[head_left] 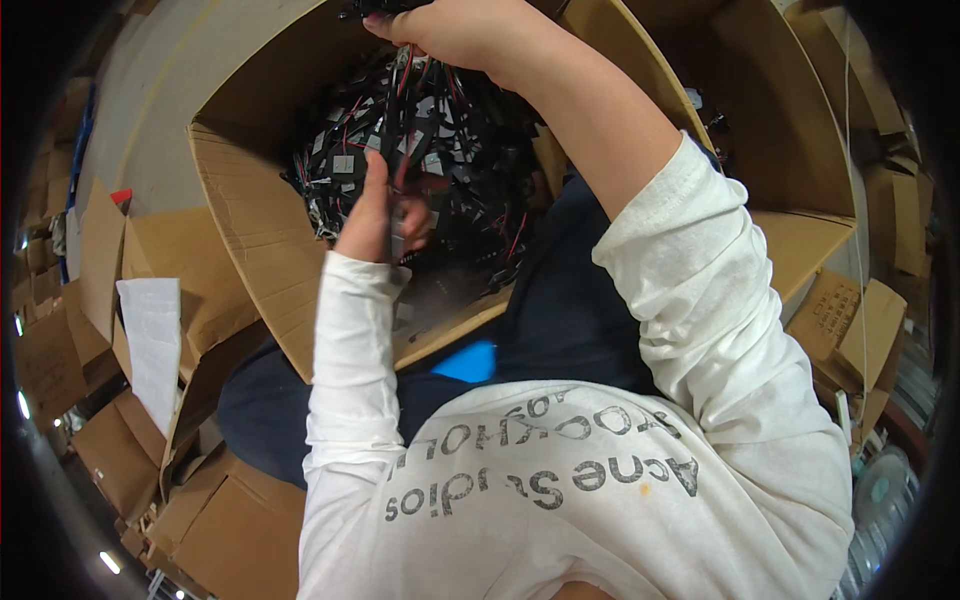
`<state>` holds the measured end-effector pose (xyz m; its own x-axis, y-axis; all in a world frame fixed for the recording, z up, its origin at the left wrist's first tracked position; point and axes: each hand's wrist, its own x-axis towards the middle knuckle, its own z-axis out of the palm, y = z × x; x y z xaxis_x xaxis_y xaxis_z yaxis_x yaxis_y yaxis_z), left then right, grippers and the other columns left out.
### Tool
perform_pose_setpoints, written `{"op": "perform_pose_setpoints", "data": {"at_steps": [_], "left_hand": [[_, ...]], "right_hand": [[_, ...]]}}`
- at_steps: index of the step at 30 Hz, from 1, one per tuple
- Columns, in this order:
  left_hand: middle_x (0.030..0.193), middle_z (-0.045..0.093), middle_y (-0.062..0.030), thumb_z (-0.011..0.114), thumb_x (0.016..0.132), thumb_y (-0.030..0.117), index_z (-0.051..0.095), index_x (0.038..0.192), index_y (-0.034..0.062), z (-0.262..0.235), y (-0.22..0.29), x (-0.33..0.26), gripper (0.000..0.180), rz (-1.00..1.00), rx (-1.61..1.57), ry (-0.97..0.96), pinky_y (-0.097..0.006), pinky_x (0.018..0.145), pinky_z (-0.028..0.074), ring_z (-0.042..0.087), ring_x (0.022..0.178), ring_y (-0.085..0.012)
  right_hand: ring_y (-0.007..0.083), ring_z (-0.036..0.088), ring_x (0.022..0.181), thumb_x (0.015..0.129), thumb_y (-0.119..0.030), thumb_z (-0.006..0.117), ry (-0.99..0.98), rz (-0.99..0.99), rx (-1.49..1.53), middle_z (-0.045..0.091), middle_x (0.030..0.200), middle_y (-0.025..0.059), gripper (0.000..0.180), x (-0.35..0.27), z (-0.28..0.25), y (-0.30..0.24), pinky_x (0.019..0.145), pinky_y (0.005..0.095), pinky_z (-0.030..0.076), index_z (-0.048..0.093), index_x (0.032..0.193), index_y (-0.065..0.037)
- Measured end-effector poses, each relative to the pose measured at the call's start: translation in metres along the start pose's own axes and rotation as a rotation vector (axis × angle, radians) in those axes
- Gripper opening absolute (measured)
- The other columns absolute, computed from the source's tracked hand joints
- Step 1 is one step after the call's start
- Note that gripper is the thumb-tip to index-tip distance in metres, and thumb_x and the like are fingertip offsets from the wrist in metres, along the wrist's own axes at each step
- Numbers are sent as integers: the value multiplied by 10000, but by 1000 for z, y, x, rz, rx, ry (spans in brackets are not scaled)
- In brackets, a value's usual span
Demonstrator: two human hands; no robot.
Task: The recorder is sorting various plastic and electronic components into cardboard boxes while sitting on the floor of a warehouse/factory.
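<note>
Stretching lengthwise, blk cables (392, 115) pt from R hand (440, 28) twd L hand (375, 212).

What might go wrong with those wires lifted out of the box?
The lifted wires run down into a tangled pile, so pulling might snag or strain them. If the right hand slipped, they could drop back. The left hand is close among the strands and might catch some.

Left hand (383, 217) blurred, right hand (432, 26) cropped above
</note>
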<state>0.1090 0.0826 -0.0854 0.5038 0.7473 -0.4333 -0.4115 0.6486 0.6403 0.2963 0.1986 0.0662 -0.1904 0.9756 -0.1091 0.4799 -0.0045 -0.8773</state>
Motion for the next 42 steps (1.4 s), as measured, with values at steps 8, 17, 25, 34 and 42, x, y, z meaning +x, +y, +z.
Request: {"op": "perform_pose_setpoints", "data": {"at_steps": [8, 17, 25, 34, 42], "left_hand": [[558, 434, 0, 501, 1035, 616, 631, 963, 74, -7, 85, -59, 563, 477, -174, -89, -247, 507, 361, 472, 557, -80], [693, 504, -16, 398, 1109, 479, 531, 812, 91, -10, 84, -61, 506, 874, 323, -242, -310, 615, 412, 445, 603, -136], [774, 666, 5, 600, 1040, 430, 682, 950, 123, -47, 73, -68, 331, 701, -185, 85, -348, 599, 477, 592, 686, -122], [865, 654, -52, 420, 1097, 426, 655, 1009, 43, -36, 80, -45, 458, 801, -27, -670, -322, 700, 476, 586, 777, -171], [737, 666, -17, 526, 1080, 349, 574, 692, 106, -20, 82, -53, 460, 680, -148, -623, -260, 584, 382, 552, 655, -60]], "right_hand": [[252, 678, 817, 967, -229, 682, 274, -268, -574, 730, 918, 158, 239, -11, 36, 1, 790, 369, 525, 705, 1021, 3], [301, 715, 950, 877, -352, 780, -251, -129, -60, 758, 981, 116, 333, 4, 31, 15, 844, 407, 550, 760, 1101, -106], [144, 647, 833, 927, -270, 761, -166, -213, 518, 760, 954, 22, 226, 22, 39, 31, 764, 317, 506, 774, 1055, -83], [190, 689, 823, 907, -304, 777, -238, -170, -36, 762, 895, 81, 299, 9, 31, 15, 793, 342, 524, 751, 1096, -74], [255, 699, 879, 900, -339, 778, -360, -208, -78, 758, 946, 112, 327, 1, 35, 16, 846, 369, 526, 750, 1110, -90]]}}
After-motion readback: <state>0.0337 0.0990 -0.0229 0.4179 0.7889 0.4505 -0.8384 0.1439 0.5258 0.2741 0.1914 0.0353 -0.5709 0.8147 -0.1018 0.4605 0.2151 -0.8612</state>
